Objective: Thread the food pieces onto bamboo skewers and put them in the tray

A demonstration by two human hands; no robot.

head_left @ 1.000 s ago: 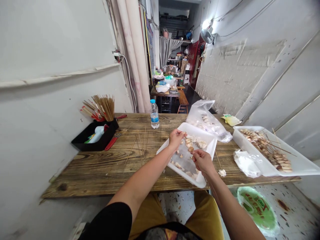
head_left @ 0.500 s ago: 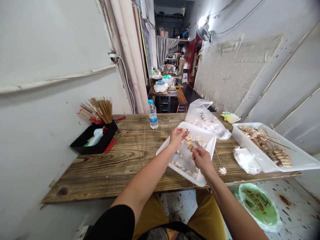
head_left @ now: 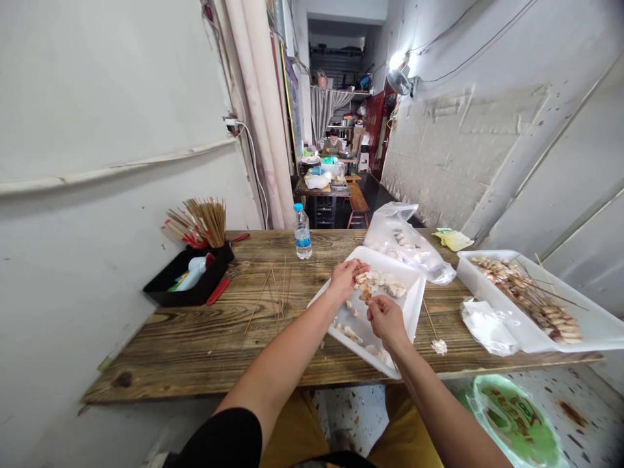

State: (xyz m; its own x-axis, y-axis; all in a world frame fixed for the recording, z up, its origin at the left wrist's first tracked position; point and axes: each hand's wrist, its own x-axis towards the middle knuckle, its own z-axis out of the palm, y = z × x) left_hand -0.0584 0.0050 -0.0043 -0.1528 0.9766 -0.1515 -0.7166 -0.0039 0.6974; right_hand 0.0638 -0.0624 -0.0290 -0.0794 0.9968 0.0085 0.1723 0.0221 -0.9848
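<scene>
My left hand point(head_left: 344, 278) is closed around the far end of a skewer of pale, clove-like pieces point(head_left: 364, 286), above the white tray point(head_left: 414, 305). At the near end of the same row, my right hand point(head_left: 387, 318) pinches with thumb and forefinger beside a browner piece. The stick itself is mostly hidden by fingers and pieces. Loose pale pieces point(head_left: 350, 333) lie in the tray below, with a larger whitish clump point(head_left: 394, 288) on its far right side.
Loose sticks point(head_left: 273, 292) lie left of the tray. Further left stands a black box point(head_left: 170, 298) by a bundle of sticks point(head_left: 209, 221). A water bottle point(head_left: 302, 237) and plastic bag point(head_left: 409, 244) stand behind. A second tray point(head_left: 599, 335) holds filled skewers point(head_left: 546, 309).
The camera view has tilted slightly, so the scene sits lower. My hands stay on the skewer over the tray; my right hand has shifted slightly left against the tray.
</scene>
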